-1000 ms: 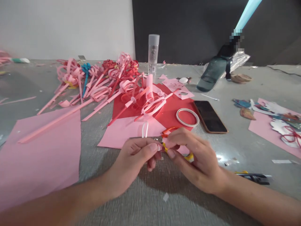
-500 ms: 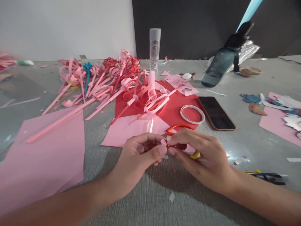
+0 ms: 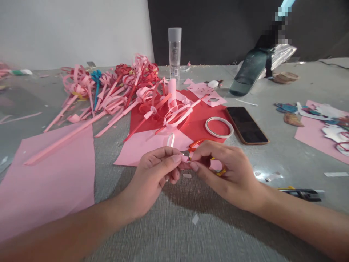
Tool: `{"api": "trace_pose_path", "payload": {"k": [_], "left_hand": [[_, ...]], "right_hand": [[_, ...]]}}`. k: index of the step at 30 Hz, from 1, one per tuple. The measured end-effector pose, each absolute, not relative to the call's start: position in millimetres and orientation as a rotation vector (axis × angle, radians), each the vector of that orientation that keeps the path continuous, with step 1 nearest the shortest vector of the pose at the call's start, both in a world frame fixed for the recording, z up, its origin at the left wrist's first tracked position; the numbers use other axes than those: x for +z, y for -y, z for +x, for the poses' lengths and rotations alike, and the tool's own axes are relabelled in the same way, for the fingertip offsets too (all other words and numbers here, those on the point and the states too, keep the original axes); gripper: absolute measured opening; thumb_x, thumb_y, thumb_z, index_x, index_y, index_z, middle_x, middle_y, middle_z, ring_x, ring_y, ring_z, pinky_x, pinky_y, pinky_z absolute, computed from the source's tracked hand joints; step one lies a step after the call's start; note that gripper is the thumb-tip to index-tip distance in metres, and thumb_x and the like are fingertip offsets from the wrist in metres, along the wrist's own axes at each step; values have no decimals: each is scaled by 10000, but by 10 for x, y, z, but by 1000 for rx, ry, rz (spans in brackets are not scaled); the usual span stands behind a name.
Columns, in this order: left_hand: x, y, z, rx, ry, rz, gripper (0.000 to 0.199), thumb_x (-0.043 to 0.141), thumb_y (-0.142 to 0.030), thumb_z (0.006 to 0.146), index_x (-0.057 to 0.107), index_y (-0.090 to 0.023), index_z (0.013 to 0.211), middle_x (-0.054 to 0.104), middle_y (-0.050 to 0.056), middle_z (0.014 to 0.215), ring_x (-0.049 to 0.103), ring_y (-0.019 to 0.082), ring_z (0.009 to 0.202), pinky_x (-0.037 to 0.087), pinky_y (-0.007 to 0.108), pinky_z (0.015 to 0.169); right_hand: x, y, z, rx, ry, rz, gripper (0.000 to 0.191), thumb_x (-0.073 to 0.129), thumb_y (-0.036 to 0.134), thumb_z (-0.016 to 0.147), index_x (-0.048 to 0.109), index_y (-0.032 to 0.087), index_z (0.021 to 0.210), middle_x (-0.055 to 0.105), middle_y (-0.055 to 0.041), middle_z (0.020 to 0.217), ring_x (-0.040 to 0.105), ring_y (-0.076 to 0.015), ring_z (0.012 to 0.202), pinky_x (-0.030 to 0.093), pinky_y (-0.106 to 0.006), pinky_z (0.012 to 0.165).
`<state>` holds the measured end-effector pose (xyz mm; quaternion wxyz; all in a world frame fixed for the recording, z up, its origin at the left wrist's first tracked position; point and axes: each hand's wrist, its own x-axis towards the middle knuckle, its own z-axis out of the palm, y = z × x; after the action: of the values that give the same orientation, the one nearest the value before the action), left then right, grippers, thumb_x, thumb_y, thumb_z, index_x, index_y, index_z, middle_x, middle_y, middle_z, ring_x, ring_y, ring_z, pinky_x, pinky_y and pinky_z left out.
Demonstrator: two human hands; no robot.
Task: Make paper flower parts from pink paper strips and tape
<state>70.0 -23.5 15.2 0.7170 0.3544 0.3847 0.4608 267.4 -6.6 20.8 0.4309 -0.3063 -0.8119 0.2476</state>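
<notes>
Both hands meet above the grey table, near the front edge of a pink sheet [image 3: 128, 153]. Between thumb and fingers, my left hand [image 3: 160, 169] pinches a small pink paper piece [image 3: 184, 158]. My right hand [image 3: 223, 167] is closed at the right end of that piece, thumb and forefinger together; what it grips is too small to tell. Orange-handled scissors [image 3: 200, 142] lie partly hidden behind the right hand. A white tape roll [image 3: 219, 127] rests on red paper [image 3: 195, 125]. Pink ribbon flowers on sticks [image 3: 178, 116] lie just beyond the hands.
At the left is a large pink sheet [image 3: 60, 167], with a pile of paper flowers [image 3: 136, 78] behind. A clear bottle [image 3: 174, 54] stands at the back. To the right are a phone [image 3: 247, 125], a dark bottle [image 3: 248, 72], painted cutouts [image 3: 331, 133] and a cutter [image 3: 305, 194].
The fingertips have moved slightly apart, showing more of the pink piece between them. The whole view has shifted a little, so the table things appear farther left and higher.
</notes>
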Motion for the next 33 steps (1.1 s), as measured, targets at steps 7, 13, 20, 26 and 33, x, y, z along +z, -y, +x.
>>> {"api": "trace_pose_path", "payload": {"k": [7,13,20,26,33], "left_hand": [[149,242,691,1027,-874,765,135,783,-239,856,732,-139,780,686,-7,741,563,38,573,467,121,535],[126,244,676,1024,-859,790,101,766,-216,872,743,-145,805,684,-12,737,573,34,575,465,111,528],[138,263,694,1025,-838,812,77,806,-195,830,756,-139,845,691,-15,751,580,30,563,475,114,529],[137,258,705,1035,-838,844,84,819,-212,833,774,-149,864,694,-16,747,597,35,569,482,113,526],[74,295,682,1055,-884,962,128,820,-286,867,807,-214,972,712,-9,787,605,40,610,505,114,564]], "right_hand": [[180,85,2672,693,2013,-692,21,661,120,925,667,140,921,663,-5,816,586,-64,697,490,-196,659],[181,80,2678,714,2006,-682,20,661,127,932,679,132,926,682,-17,834,600,-71,712,494,-201,665],[173,57,2676,719,2019,-715,29,661,139,947,674,140,920,669,3,830,588,-61,712,481,-191,667],[198,67,2675,697,2044,-771,46,679,140,937,671,150,893,671,18,808,581,-53,698,464,-183,656],[195,62,2664,769,2007,-812,47,691,135,922,672,158,885,671,31,786,573,-45,657,457,-170,619]]}}
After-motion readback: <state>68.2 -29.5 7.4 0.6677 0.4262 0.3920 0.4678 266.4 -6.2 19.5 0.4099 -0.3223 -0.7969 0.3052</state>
